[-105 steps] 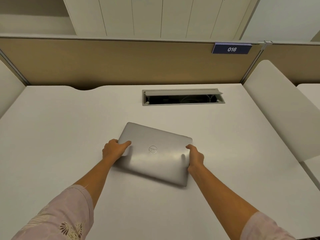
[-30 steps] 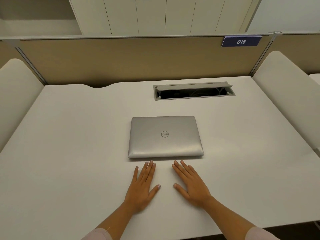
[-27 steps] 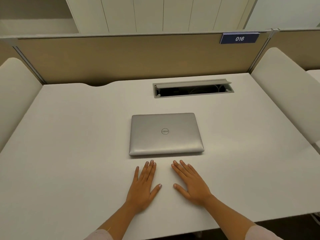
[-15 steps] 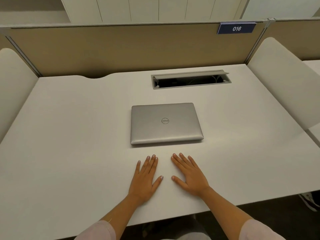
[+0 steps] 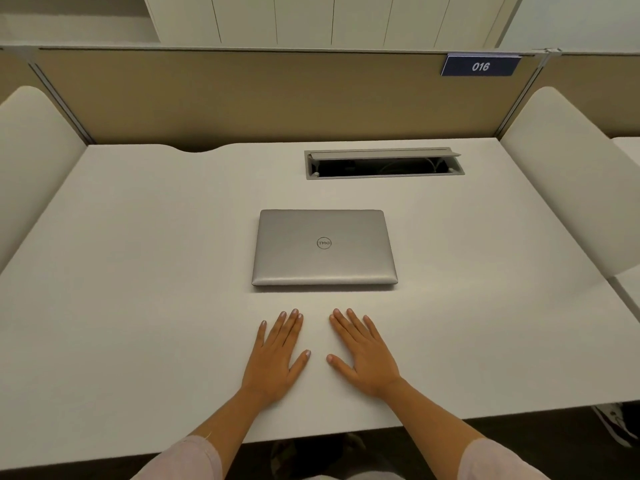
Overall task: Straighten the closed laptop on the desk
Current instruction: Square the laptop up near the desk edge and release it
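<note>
A closed silver laptop [image 5: 323, 247] with a round logo lies in the middle of the white desk [image 5: 138, 271], its edges parallel to the desk's front edge. My left hand [image 5: 277, 358] rests flat on the desk a short way in front of the laptop, fingers spread, holding nothing. My right hand [image 5: 363, 355] lies flat beside it, palm down and empty too. Neither hand touches the laptop.
An open grey cable hatch [image 5: 382, 163] is set into the desk behind the laptop. A tan partition [image 5: 242, 95] with a blue "016" sign [image 5: 480, 66] closes the back. White side panels [image 5: 571, 174] stand left and right. A shoe [image 5: 614, 420] shows on the floor at right.
3.5 s ago both hands gripped the skewed laptop's sides. It now lies square and the hands rest flat in front of it. Over the last second only the camera view shifted.
</note>
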`<act>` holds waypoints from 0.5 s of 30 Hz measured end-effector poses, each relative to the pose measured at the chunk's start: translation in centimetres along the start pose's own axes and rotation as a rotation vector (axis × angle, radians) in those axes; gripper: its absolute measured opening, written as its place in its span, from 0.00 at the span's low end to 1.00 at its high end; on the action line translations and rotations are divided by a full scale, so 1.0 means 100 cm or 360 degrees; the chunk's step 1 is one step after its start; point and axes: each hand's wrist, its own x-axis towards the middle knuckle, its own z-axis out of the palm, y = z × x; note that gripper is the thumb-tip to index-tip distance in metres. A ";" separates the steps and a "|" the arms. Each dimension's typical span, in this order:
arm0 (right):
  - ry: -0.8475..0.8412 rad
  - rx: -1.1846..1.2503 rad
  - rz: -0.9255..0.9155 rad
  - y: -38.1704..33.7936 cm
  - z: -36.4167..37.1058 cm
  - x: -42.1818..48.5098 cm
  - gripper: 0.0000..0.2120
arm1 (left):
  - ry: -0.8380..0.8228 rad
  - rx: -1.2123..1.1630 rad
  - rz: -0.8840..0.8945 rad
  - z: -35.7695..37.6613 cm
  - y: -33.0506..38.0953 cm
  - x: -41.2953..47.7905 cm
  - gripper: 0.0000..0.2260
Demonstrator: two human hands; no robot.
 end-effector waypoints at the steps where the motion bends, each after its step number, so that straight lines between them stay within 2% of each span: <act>1: -0.0014 -0.0001 -0.0006 0.001 -0.001 0.000 0.34 | -0.0011 0.0002 -0.0003 0.000 0.001 0.000 0.31; 15: -0.0105 0.0055 -0.0209 0.027 -0.009 0.002 0.32 | -0.0015 -0.0042 -0.0007 -0.003 0.001 0.000 0.30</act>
